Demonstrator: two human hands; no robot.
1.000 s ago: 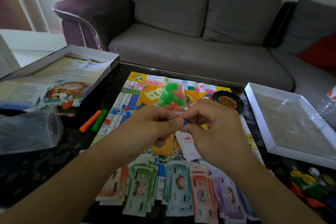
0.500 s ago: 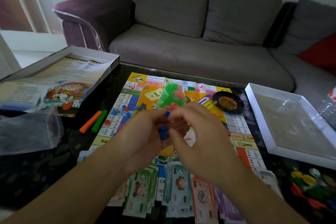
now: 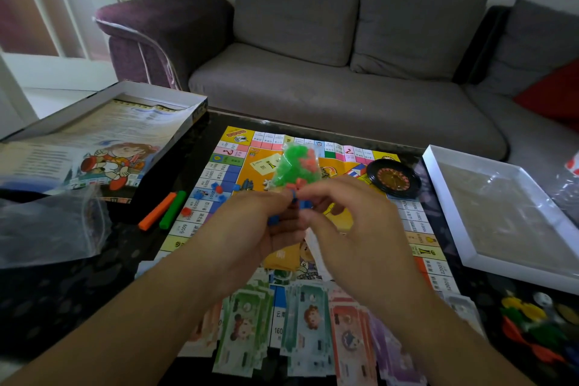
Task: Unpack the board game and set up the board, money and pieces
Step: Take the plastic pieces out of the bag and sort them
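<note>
My left hand (image 3: 250, 229) and my right hand (image 3: 357, 229) meet above the middle of the colourful game board (image 3: 225, 163). Sticking up from their fingertips is a small clear bag of green and red pieces (image 3: 293, 166). My left hand pinches the bag's lower end and cups small blue pieces (image 3: 273, 219) in its curled fingers. With its fingertips my right hand pinches a blue piece (image 3: 304, 205) at the bag's mouth. Stacks of paper money (image 3: 310, 323) lie fanned along the board's near edge, partly under my forearms.
Loose blue and red pieces (image 3: 216, 189) lie on the board's left. An orange stick (image 3: 156, 211), a green stick (image 3: 173, 208), the box with a rule sheet (image 3: 103, 141) and an empty plastic bag (image 3: 47, 229) lie left. Roulette wheel (image 3: 393, 178), white tray (image 3: 470, 254) and coloured tokens (image 3: 532, 323) sit right.
Both hands shifted slightly left and up with the bag. Blue pieces have appeared in my left hand, and the right fingertips moved back up to the bag's mouth.
</note>
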